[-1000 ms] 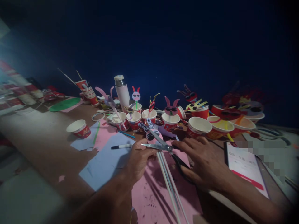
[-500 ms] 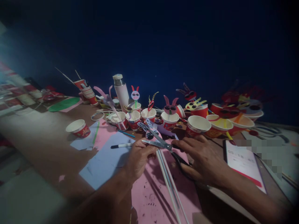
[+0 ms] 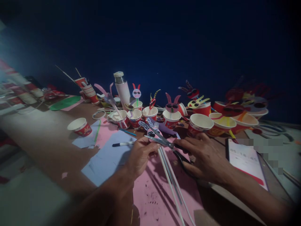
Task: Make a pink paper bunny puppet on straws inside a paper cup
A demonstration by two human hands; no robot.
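Observation:
My right hand (image 3: 203,157) grips black-handled scissors (image 3: 164,142) with the blades apart, pointing left. My left hand (image 3: 139,157) pinches the far ends of several thin white straws (image 3: 172,185) right under the blades. The straws run back toward me across a pink paper sheet (image 3: 160,194). A small pink cut-out with patterned ears (image 3: 149,127) lies just beyond the blade tips.
A row of red paper cups (image 3: 199,123) with bunny cut-outs (image 3: 172,106) lines the far side, with a white thermos (image 3: 122,88) behind. A lone cup (image 3: 79,127), a blue sheet (image 3: 107,158), a black-capped marker (image 3: 123,144) lie left. A phone (image 3: 245,161) lies right.
The view has shifted slightly; both hands with scissors and straws sit a little farther from me. The grips look unchanged.

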